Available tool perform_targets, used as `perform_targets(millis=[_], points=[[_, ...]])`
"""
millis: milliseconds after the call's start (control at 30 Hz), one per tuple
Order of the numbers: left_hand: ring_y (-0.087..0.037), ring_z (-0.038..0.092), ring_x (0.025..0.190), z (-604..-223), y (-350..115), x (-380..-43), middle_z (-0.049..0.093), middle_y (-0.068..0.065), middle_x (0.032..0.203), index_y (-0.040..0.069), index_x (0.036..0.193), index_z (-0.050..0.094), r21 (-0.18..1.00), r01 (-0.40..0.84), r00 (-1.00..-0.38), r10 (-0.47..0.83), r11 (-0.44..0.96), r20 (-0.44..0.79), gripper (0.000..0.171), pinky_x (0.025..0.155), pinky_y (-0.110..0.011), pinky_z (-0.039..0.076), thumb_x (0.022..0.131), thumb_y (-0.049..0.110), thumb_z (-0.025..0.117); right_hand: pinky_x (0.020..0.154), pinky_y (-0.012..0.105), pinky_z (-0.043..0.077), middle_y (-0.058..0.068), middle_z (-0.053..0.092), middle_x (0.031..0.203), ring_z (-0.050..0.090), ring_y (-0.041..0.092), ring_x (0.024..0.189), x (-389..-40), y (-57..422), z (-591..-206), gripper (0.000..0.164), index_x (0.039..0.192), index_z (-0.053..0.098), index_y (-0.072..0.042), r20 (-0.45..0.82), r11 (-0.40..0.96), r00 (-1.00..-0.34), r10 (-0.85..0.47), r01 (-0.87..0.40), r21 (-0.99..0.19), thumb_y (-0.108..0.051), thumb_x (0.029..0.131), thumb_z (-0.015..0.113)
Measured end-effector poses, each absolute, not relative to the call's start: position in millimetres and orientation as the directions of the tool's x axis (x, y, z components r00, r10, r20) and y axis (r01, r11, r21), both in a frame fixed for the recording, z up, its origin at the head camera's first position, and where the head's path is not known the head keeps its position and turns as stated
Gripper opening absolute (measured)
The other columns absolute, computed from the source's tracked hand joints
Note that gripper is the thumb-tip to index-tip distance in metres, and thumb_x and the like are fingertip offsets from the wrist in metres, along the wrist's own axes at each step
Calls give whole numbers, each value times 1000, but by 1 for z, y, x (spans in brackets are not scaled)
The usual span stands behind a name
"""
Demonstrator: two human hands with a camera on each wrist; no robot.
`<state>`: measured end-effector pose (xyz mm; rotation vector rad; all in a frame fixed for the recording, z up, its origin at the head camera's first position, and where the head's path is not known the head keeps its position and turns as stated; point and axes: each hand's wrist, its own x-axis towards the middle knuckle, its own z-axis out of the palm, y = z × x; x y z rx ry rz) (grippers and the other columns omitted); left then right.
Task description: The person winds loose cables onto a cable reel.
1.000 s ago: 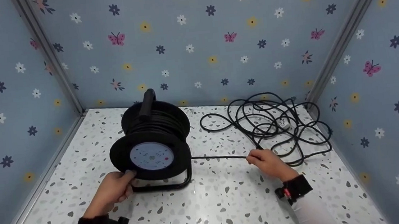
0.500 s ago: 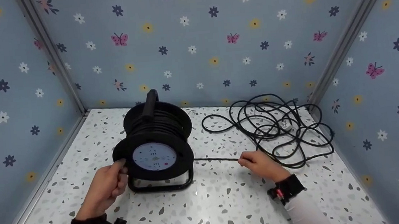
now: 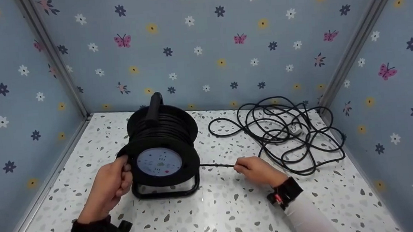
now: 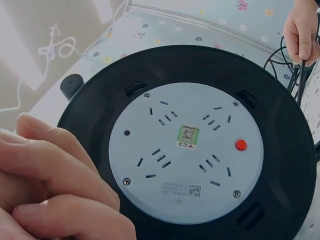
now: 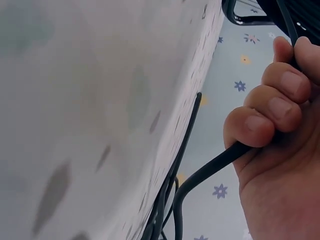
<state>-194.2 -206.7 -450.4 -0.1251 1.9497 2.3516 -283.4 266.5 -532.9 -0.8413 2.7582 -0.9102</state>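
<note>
A black cable reel (image 3: 190, 158) stands on its tubular frame (image 3: 166, 195), left of the middle. Its round pale socket panel (image 4: 187, 165) has a red button (image 4: 241, 145). My left hand (image 3: 112, 184) has its fingers curled at the reel's left edge; what they close on is hidden behind them. To the right of the reel, my right hand (image 3: 258, 170) grips the black cable (image 3: 214, 165), which runs straight to the reel. In the right wrist view the cable (image 5: 210, 167) passes through the curled fingers and bends down below them.
Loose cable loops (image 3: 244, 128) lie in a tangle at the back right, with a pale plug (image 3: 296, 128) among them. Patterned walls (image 3: 199, 34) enclose the speckled table (image 3: 215, 212) at the back and sides. The reel's carrying handle (image 3: 153, 109) rises above it.
My left hand has moved up along the reel's left edge, and the socket panel has turned clockwise. My right hand has moved left toward the reel with the cable, shortening the straight stretch.
</note>
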Motion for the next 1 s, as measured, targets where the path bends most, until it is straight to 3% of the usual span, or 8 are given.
perform_targets(millis=[300, 600, 800, 1000], points=[[-9, 35, 40, -431, -194, -196, 46, -1, 54, 2, 94, 50, 987, -62, -998, 32, -151, -58, 42, 39, -23, 30, 119, 36, 53, 71, 38, 55, 3, 71, 89, 58, 12, 73, -287, 237, -536, 33, 108, 73, -14, -27, 689, -834, -550, -436, -579, -41, 118, 55], [-13, 41, 37, -415, -170, -201, 51, -5, 51, 2, 86, 54, 999, 37, -999, -22, 33, 38, 48, 38, -26, 35, 118, 37, 53, 80, 40, 56, -11, 60, 82, 61, 12, 80, -299, 209, -539, 29, 98, 66, -25, -6, 689, -806, -592, -502, -523, -41, 118, 53], [-13, 38, 35, -412, -159, -202, 51, -7, 49, 3, 82, 54, 998, 62, -998, 21, 33, 61, 51, 37, -26, 33, 119, 40, 52, 79, 39, 57, -10, 62, 84, 63, 12, 80, -308, 193, -543, 29, 102, 68, -21, 9, 666, -767, -641, -563, -490, -39, 119, 52], [-12, 38, 34, -410, -143, -207, 50, -6, 48, 6, 79, 54, 997, 66, -992, 110, -32, 69, 54, 36, -25, 32, 117, 44, 55, 81, 40, 57, -10, 65, 87, 64, 14, 83, -311, 174, -542, 27, 103, 69, -21, 1, 673, -773, -635, -554, -490, -37, 118, 53]])
